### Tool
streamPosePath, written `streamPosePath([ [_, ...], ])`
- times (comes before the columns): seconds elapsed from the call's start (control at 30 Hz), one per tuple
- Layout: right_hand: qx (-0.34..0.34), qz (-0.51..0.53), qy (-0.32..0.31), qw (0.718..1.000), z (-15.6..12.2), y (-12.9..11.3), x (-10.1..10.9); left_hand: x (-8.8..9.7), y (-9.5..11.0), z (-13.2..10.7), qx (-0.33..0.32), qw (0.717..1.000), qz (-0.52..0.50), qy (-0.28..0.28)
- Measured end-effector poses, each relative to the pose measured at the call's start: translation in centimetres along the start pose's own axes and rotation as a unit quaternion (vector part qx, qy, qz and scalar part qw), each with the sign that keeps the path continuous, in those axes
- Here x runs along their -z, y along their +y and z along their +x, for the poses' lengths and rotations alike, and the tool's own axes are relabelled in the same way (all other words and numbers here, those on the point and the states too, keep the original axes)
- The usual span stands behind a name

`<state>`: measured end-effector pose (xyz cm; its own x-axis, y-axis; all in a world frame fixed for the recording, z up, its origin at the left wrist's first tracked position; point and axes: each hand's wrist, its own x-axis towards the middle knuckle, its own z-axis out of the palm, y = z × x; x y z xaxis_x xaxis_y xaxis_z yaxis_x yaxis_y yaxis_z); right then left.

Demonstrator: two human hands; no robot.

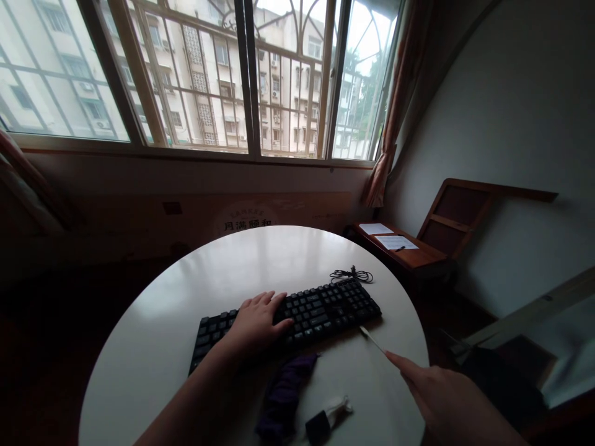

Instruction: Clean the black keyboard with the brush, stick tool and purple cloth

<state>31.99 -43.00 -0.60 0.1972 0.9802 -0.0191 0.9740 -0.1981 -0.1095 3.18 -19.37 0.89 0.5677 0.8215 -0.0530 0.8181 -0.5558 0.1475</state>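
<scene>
On a round white table (153,334) lies a black keyboard (320,310), angled slightly up to the right. My left hand (258,319) rests over its left part, fingers stretched out across the keys. In my right hand (430,384), the fingers pinch a thin cotton swab (373,341). The swab's pale tip is at the keyboard's front edge, near the right end; whether it touches is hard to tell. A dark purple bunched cloth item (286,396) lies in front of the keyboard. Beside it is a small black object (318,427) with a clear, crumpled-looking part.
The keyboard's coiled black cable (352,275) lies behind its right end. Beyond the table on the right, a wooden chair (432,254) holds papers (395,241) and a pen (400,249). A barred window (251,80) and a printed board (297,210) are ahead.
</scene>
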Motion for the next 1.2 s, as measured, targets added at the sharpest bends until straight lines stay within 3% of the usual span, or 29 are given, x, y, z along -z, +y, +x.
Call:
streamPosePath([
  [0.13, 0.023, 0.045, -0.023, 0.998, -0.1, 0.8, 3.3, 0.0, 0.0, 0.0, -0.003, 1.000, -0.004, 0.003],
  [0.23, 0.005, 0.040, 0.007, 0.999, 2.6, 0.3, 4.6, 0.0, -0.1, 0.0, -0.006, 1.000, -0.010, 0.006],
  [0.47, 0.012, 0.030, 0.029, 0.999, 11.3, -2.8, 3.3, 0.0, -0.3, -0.1, -0.002, 1.000, -0.026, 0.004],
  [0.63, 0.023, 0.030, 0.009, 0.999, 13.2, -4.0, 2.8, 0.2, -0.2, 0.0, 0.001, 0.999, -0.034, 0.001],
  [0.8, 0.008, 0.018, -0.020, 1.000, 11.5, -3.4, 2.8, 0.2, -0.1, 0.0, 0.001, 1.000, -0.030, -0.001],
  [1.03, -0.002, 0.016, -0.074, 0.997, 5.4, -1.1, 2.5, 0.4, 0.1, -0.1, 0.005, 1.000, -0.028, -0.006],
  [1.2, 0.004, 0.064, -0.093, 0.994, 1.9, 0.3, 4.0, 0.2, 0.0, 0.0, -0.004, 1.000, -0.022, -0.001],
])
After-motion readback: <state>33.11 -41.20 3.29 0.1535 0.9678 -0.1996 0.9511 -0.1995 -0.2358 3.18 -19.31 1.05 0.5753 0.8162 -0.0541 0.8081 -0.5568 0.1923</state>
